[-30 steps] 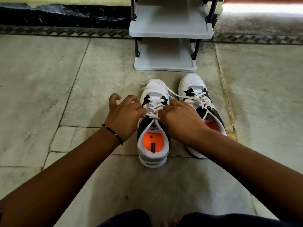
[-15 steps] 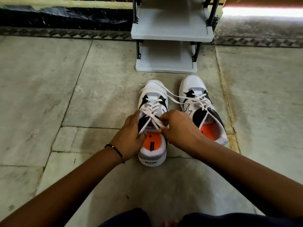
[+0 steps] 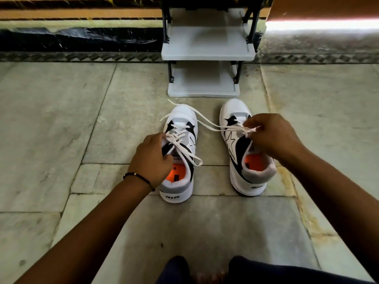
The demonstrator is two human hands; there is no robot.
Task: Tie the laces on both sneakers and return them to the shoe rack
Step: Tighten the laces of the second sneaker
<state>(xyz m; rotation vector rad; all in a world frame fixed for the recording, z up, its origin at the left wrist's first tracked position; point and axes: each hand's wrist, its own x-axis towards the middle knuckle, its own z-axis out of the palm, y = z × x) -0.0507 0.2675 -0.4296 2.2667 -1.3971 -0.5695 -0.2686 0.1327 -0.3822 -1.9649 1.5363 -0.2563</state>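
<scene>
Half a second ago both your hands were bunched over the tongue of the left white-and-black sneaker [image 3: 180,152]; now they have parted. Your left hand [image 3: 152,156], the one with the thin black bracelet [image 3: 139,178], stays at that shoe, fingers curled against its crossed white laces [image 3: 180,144]. Whether it truly pinches a strand or only rests there, I cannot tell. A loose end trails over the shoe's right edge, and nothing there reads as a finished bow.

Your right hand [image 3: 272,138] has swung across to the right white-and-black sneaker [image 3: 244,148], fingertips pinched on a long white lace [image 3: 207,123] that stretches taut from the left shoe's toe. I judge you are drawing the lace out to tighten it, so the first knot is in progress and the second shoe is untouched.

By count: two sneakers, side by side on the grey stone floor [image 3: 61,130], toes towards the rack; two hands; one bracelet. One grey plastic shoe rack [image 3: 208,52] with black posts stands just beyond the toes, showing two shelves, both bare. Neither shoe is back on it yet.
</scene>
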